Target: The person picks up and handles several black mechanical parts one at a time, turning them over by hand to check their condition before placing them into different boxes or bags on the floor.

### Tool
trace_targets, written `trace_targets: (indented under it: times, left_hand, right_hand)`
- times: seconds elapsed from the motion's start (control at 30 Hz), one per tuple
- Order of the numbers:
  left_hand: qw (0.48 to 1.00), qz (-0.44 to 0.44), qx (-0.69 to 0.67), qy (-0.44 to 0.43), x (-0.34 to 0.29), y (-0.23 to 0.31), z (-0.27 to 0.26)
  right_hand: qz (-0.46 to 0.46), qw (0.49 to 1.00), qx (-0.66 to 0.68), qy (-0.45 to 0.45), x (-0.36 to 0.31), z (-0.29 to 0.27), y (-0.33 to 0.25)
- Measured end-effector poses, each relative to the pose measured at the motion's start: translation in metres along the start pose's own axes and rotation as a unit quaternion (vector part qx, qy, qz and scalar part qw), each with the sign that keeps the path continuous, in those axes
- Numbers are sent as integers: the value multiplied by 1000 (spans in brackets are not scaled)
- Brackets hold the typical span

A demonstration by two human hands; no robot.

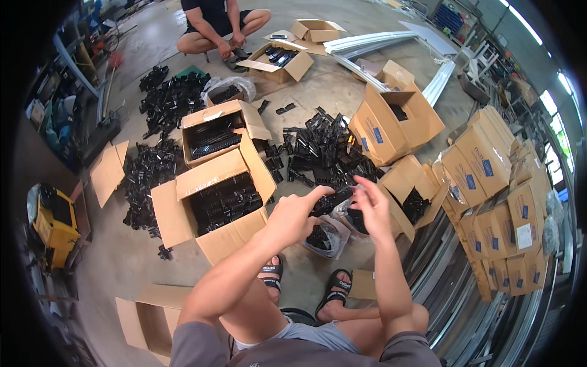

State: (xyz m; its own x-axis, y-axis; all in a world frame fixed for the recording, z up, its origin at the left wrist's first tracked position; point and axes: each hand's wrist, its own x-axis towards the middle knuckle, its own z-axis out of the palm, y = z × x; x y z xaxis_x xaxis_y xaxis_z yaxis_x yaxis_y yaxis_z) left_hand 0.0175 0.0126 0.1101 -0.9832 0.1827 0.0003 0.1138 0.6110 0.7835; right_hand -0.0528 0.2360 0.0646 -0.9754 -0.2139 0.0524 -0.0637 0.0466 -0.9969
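Note:
My left hand (292, 215) reaches in from the lower left and grips a black plastic part (333, 199) between thumb and fingers, above the floor. Its exact kind is too small to tell. At the part's right end is my right hand (373, 209), its fingers bent in a pinch; whatever they hold is too small to make out. Beneath my hands stands a small box lined with clear plastic (327, 240), with black pieces inside. A loose pile of black plastic parts (327, 147) lies just beyond my hands.
Open cartons of black parts stand at left, a near one (229, 235) and a farther one (214, 134). On the right are an open carton (397, 125), stacked closed cartons (483, 165) and long metal profiles (452, 287). Another person (214, 27) squats at the back, hands on a dark piece.

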Motion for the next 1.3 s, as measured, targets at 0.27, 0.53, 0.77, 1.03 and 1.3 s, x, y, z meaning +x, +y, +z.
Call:
trace_targets:
  times: [0.27, 0.53, 0.77, 1.03, 1.3]
  left_hand:
    - [973, -52, -218, -54, 2, 0, -10]
    - [903, -98, -400, -119, 7, -8, -13]
    - [911, -102, -382, -117, 4, -5, -12]
    - [918, -59, -375, -116, 1, 4, -12]
    - [950, -34, -306, -56, -8, 16, -4]
  right_hand:
    - [18, 988, 145, 48, 3, 29, 27]
    - [32, 986, 165, 22, 6, 27, -3]
    - [35, 993, 116, 9, 1, 17, -30]
    - [13, 984, 176, -23, 2, 3, -21]
    - [-18, 980, 199, -8, 1, 3, -11]
